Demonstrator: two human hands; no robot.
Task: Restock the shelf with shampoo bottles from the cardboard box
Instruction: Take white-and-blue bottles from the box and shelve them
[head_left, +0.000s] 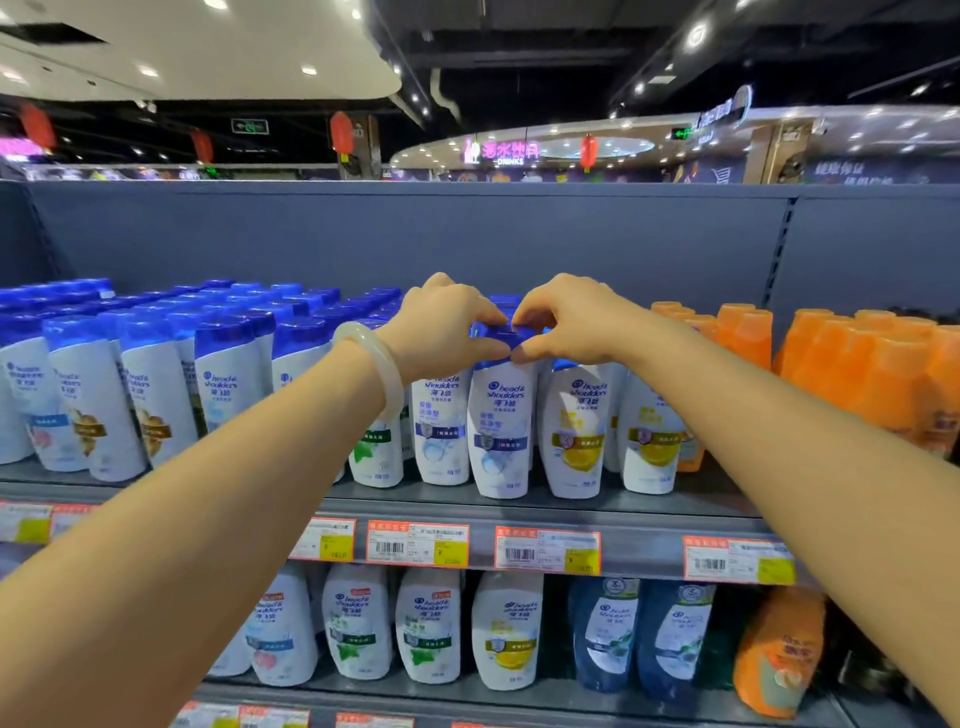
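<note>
A white shampoo bottle (501, 431) with a blue cap stands upright at the front edge of the top shelf (649, 506), in the middle of the row. My left hand (447, 325) and my right hand (569, 319) both pinch its blue cap from either side, fingertips nearly touching. A pale bangle sits on my left wrist. The cardboard box is not in view.
Rows of white, blue-capped bottles (156, 384) fill the top shelf to the left, orange bottles (857, 364) to the right. A lower shelf holds white, dark blue (605, 631) and orange bottles. Price tags (548, 551) line the shelf edge. A grey back panel rises behind.
</note>
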